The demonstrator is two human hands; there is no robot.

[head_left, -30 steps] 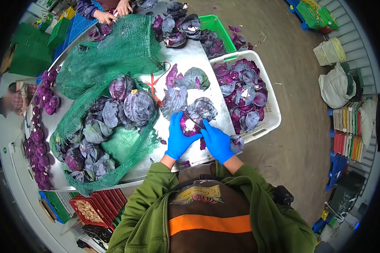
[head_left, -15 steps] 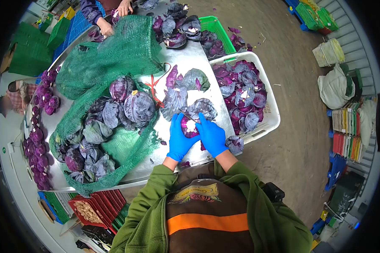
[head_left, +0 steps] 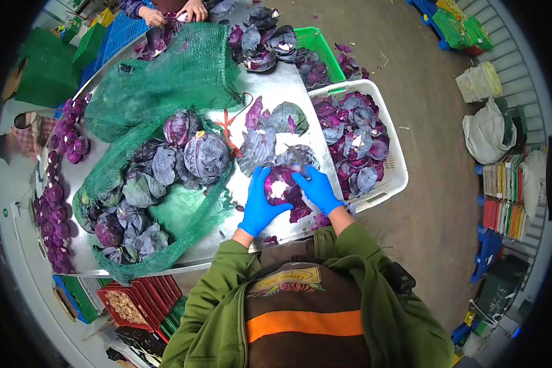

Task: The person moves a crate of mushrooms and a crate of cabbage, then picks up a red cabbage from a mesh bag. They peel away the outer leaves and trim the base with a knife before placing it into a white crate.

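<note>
A red cabbage (head_left: pixel 278 187) with a white cut stem end facing up sits on the metal table (head_left: pixel 211 249) near its front edge. My left hand (head_left: pixel 260 202), in a blue glove, curls around the cabbage's left side. My right hand (head_left: pixel 318 191), also gloved, is at its upper right with the fingers bent together; a blurred thin item, perhaps a knife, shows at its fingertips. Loose purple leaves (head_left: pixel 300 211) hang at the cabbage's right side. Beyond the hands lie dark outer leaves (head_left: pixel 259 146). A green net bag (head_left: pixel 190 236) holding whole cabbages (head_left: pixel 205 156) lies to the left.
A white crate (head_left: pixel 400 175) full of leaves stands at the table's right, with a green crate (head_left: pixel 316 40) behind it. Trimmed cabbages (head_left: pixel 54 193) line the far left edge. A co-worker's hands (head_left: pixel 192 10) handle leaves at the top. Another person (head_left: pixel 27 134) is at far left.
My right hand has moved right, away from the stem, and more of the cabbage shows. Leaves now hang loose at its right. The co-worker's hands have shifted.
</note>
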